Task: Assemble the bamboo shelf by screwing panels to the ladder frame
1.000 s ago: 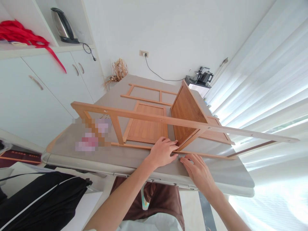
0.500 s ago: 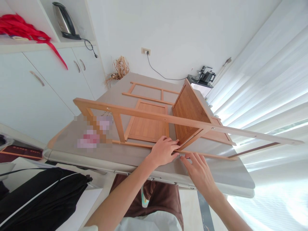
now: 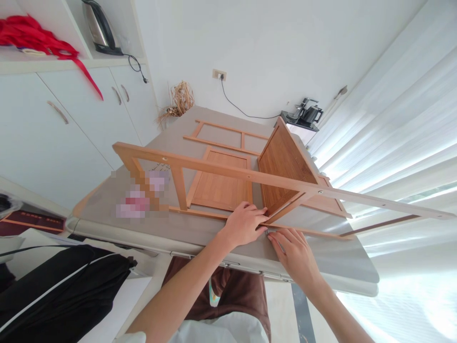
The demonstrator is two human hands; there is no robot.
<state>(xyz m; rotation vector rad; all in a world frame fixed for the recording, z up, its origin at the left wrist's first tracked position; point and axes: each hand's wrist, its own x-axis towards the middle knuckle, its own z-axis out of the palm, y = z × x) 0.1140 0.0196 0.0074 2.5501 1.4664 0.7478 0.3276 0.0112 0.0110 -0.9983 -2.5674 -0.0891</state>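
A wooden ladder-like frame stands on its long edge across the table. Against one of its crossbars leans an upright wooden panel. My left hand is closed around the frame's lower rail, where the panel's near corner meets it. Just right of that, my right hand is closed in a pinch, fingertips at the outer side of the same rail. Between them shows a thin metal piece that looks like a hex key; most of it is hidden by the fingers.
A flat wooden panel and a second frame lie behind the standing frame. Another panel lies to the right. A blurred patch covers items at left. A black bag sits below left; a kettle tray stands behind.
The view has shifted slightly. My left hand keeps its hold on the rail, and the right fingers have turned a little at the same spot.
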